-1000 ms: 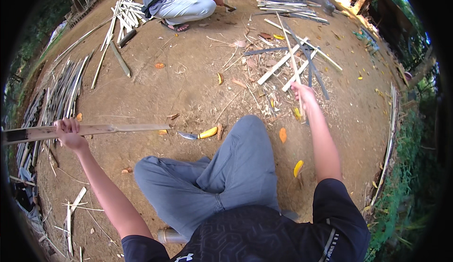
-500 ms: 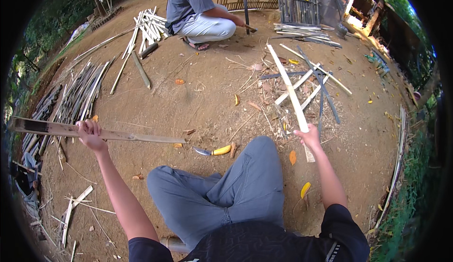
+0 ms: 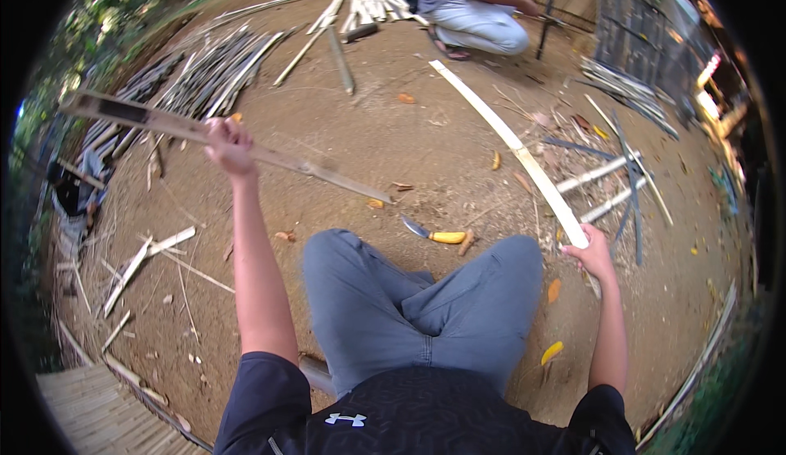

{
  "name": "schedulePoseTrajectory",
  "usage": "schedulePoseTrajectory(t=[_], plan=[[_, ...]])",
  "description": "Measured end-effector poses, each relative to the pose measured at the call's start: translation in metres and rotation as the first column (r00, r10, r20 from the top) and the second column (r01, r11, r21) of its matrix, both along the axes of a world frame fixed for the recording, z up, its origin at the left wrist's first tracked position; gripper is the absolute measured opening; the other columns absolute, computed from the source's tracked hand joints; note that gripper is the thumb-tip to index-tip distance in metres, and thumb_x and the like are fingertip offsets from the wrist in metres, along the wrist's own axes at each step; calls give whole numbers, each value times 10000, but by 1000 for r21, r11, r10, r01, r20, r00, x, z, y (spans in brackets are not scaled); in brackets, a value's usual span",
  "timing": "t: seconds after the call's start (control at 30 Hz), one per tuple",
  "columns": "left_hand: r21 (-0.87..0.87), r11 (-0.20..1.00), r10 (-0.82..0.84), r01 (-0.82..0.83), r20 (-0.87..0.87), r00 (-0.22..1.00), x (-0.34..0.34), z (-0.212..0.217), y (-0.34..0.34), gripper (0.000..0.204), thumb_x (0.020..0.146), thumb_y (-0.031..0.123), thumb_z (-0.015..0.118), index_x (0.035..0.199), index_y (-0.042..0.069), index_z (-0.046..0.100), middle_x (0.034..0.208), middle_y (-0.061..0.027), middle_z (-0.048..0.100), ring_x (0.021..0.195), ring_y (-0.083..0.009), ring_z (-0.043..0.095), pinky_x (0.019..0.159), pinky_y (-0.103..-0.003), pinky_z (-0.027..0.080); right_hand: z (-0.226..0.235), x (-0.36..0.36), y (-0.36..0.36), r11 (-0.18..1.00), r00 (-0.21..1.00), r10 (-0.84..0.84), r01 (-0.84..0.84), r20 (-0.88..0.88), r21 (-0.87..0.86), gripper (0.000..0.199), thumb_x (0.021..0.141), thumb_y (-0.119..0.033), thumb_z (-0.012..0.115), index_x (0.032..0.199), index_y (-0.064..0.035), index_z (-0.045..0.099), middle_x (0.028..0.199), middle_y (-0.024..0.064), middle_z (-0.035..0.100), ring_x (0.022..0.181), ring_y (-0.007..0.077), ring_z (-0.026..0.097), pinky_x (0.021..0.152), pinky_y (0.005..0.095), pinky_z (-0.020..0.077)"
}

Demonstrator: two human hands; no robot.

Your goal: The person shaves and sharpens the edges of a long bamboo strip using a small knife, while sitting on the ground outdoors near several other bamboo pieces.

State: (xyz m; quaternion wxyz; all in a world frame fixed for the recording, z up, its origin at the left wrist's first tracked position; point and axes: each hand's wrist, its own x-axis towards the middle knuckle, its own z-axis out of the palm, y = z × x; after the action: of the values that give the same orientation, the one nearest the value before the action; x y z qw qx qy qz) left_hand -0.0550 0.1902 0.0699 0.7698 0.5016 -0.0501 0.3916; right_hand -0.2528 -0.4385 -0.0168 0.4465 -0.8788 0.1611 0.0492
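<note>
I sit cross-legged on bare earth. My left hand (image 3: 230, 145) is raised and closed around a long split bamboo strip (image 3: 311, 170) that runs from the upper left down toward my knees. My right hand (image 3: 595, 252) grips the near end of a second, paler bamboo strip (image 3: 516, 148), which stretches away over the ground toward the top centre. A knife with a yellow handle (image 3: 438, 235) lies on the dirt just in front of my knees, between both hands.
Another person (image 3: 471, 9) crouches at the top centre beside a bundle of cut bamboo (image 3: 360, 0). A pile of bamboo poles (image 3: 209, 70) lies at the upper left. Loose strips (image 3: 614, 176) are scattered at right. A woven mat (image 3: 90, 414) is at the lower left.
My left hand has lifted its strip higher and more upright to the left. My right hand has drawn the pale strip nearer, so it now reaches far across the ground.
</note>
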Motion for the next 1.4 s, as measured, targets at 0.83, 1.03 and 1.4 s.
schedulePoseTrajectory(t=[0.83, 1.03, 1.4], plan=[[-25, 997, -75, 77, 51, 996, -26, 4, -13, 211, 940, 199, 407, 762, 135, 313, 566, 39, 228, 478, -78, 204, 448, -265, 211, -77, 372, 427, 771, 953, 297, -197, -69, 605, 229, 919, -180, 716, 955, 27, 623, 711, 44, 605, 561, 117, 548, 508, 270, 477], [-5, 982, -189, 191, 105, 976, -33, 0, -14, 230, 954, 237, 408, 764, 146, 314, 566, 36, 225, 478, -78, 196, 447, -263, 208, -64, 410, 497, 551, 963, 268, -118, -40, 826, 307, 957, -165, 658, 1117, 71, 547, 800, 91, 627, 652, 165, 616, 587, 299, 547], [96, 985, -153, 146, 73, 986, -41, 2, -6, 243, 961, 261, 400, 771, 150, 299, 568, 31, 228, 472, -86, 198, 446, -270, 207, -65, 334, 492, 594, 544, 804, -751, -239, 289, 547, 991, -504, 479, 1366, -115, 566, 1410, 106, 527, 1224, 279, 514, 980, 527, 433]])
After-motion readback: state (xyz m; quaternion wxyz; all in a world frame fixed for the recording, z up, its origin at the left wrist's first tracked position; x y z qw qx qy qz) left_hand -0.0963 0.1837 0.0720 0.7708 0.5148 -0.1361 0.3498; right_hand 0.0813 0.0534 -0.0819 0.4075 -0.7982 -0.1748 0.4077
